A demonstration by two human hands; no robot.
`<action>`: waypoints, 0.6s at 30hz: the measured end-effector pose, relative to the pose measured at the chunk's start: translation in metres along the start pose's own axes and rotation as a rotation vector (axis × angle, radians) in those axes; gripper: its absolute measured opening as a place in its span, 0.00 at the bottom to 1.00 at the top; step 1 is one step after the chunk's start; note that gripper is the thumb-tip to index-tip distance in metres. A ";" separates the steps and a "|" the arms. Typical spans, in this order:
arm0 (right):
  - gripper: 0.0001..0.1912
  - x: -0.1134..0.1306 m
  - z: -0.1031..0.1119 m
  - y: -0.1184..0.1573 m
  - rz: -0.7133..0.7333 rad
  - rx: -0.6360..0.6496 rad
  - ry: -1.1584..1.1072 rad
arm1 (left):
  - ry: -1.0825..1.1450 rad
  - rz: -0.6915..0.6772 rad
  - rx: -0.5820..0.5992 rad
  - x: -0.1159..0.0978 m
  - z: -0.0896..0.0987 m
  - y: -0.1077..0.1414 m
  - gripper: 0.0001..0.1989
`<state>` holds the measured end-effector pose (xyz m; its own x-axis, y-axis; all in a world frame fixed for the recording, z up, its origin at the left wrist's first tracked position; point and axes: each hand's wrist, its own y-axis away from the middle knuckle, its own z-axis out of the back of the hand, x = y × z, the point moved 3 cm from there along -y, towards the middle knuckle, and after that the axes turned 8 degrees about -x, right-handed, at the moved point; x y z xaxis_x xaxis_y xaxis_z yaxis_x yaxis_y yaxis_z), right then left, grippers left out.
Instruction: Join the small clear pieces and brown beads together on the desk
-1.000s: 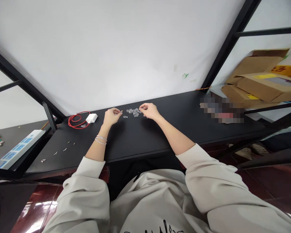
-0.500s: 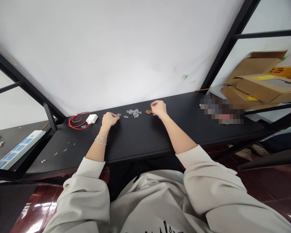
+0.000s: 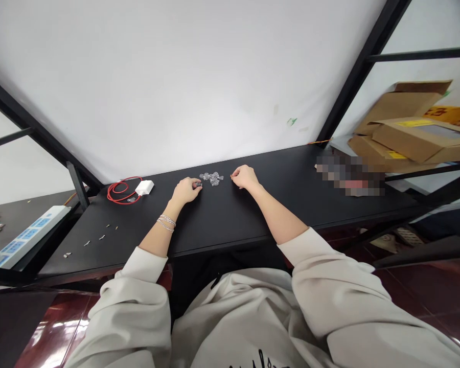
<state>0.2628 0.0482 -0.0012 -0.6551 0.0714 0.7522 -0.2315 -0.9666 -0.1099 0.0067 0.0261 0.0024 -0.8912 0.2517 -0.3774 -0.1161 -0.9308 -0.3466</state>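
My left hand (image 3: 186, 191), with bracelets at the wrist, pinches a small clear piece (image 3: 199, 184) between thumb and fingertips. Just right of it lies a loose cluster of clear pieces (image 3: 213, 178) on the black table. My right hand (image 3: 244, 177) is right of that cluster, its fingers closed over the small brown beads (image 3: 232, 176), most of which it hides. How many beads it grips cannot be made out.
A red cable (image 3: 113, 190) with a white plug (image 3: 144, 187) lies at the left. Small bits (image 3: 87, 243) are scattered at the front left. A power strip (image 3: 26, 235) is further left. Cardboard boxes (image 3: 410, 138) and a blurred item (image 3: 350, 174) are at the right.
My left hand has moved right towards the clear cluster, and the single piece beside it is now at its fingertips. My right hand has moved left and down over the brown beads.
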 end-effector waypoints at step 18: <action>0.08 -0.001 -0.003 -0.002 -0.001 0.000 0.006 | 0.049 -0.190 0.038 -0.019 -0.012 0.006 0.21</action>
<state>0.2617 0.0505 -0.0037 -0.6588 0.0739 0.7487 -0.2325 -0.9665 -0.1091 0.0282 0.0192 -0.0031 -0.8293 0.4357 -0.3500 -0.2975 -0.8743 -0.3835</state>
